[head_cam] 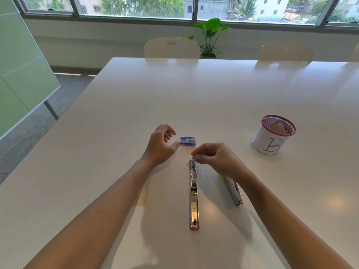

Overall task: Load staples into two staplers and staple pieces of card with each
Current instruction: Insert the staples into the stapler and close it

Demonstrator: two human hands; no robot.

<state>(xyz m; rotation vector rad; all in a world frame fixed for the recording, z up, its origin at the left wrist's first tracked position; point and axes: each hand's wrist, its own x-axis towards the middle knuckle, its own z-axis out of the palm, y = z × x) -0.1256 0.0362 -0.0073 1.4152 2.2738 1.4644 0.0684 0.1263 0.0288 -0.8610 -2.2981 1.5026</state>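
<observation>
right hand [215, 158]: I see fingertips pinched, staples likely, can't confirm
left hand [162, 144]: loosely spread beside staple box [187, 141]
pink stapler [194, 195]: opened flat, long axis toward me, far end under right fingertips

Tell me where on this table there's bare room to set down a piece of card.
Free: the table left of the left hand; the far stretch toward the chairs; between the cup and the near edge. Crowded: around the staple box, pink stapler, second stapler and right hand.
</observation>
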